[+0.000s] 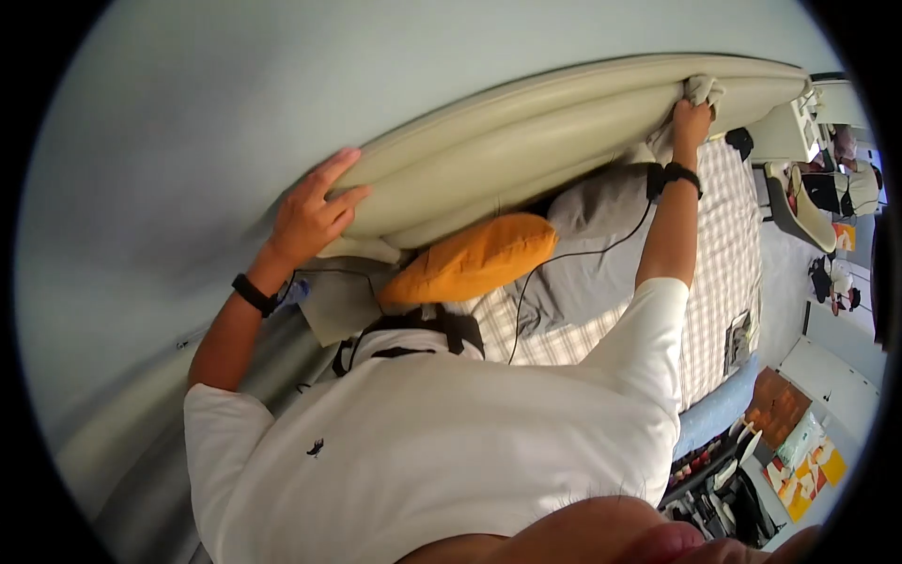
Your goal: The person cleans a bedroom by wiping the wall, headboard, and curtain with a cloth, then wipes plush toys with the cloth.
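Observation:
A long cream padded headboard (507, 136) with horizontal ridges runs along the wall. At its right part, my right hand (692, 122) is closed around a light beige cloth (705, 90), which touches the padded surface. My left hand (315, 209) rests at the headboard's left end, fingers spread apart, with nothing in it. Below the headboard, an orange pillow (479, 256) and a grey pillow (601, 209) lean on the bed. Each wrist wears a black band, and a thin black cable hangs from each.
The bed has a checked sheet (716, 244). A small bedside cabinet (334, 305) stands near my left arm. To the right are a white desk (785, 132), a chair (794, 211) and another person (857, 188). A blue rolled item (719, 409) lies at the bed's edge.

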Demonstrator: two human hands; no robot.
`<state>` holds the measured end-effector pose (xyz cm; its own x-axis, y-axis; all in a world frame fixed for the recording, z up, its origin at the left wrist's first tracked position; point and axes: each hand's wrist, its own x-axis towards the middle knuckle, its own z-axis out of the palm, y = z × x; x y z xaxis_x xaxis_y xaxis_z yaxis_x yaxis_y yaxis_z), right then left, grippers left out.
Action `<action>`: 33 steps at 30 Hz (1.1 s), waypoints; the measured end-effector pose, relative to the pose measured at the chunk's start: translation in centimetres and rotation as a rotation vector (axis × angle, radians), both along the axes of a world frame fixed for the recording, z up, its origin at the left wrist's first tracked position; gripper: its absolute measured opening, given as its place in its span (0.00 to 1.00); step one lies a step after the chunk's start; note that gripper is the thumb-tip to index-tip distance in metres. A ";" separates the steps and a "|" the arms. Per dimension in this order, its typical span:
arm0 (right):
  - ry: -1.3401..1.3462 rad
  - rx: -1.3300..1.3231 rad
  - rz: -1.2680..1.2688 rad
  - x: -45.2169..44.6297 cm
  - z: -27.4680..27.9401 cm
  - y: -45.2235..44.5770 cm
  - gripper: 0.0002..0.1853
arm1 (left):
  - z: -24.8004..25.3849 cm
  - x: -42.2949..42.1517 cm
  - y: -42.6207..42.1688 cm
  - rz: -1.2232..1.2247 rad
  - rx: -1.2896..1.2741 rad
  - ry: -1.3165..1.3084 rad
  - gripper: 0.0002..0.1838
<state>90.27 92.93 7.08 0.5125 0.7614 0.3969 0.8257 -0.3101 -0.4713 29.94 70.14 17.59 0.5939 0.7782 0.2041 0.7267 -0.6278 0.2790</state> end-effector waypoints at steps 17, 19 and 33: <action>-0.355 -0.292 0.304 -11.7 -0.1 -7.5 0.29 | -1.0 -1.0 -0.6 -0.154 0.166 -0.005 0.14; -0.336 -0.185 0.309 -17.4 0.3 -11.2 0.20 | -0.9 -0.9 -1.1 -0.144 0.175 -0.031 0.17; 0.250 -0.288 0.853 -43.0 4.2 -33.2 0.18 | -4.5 -0.4 -5.3 -0.149 0.212 -0.007 0.24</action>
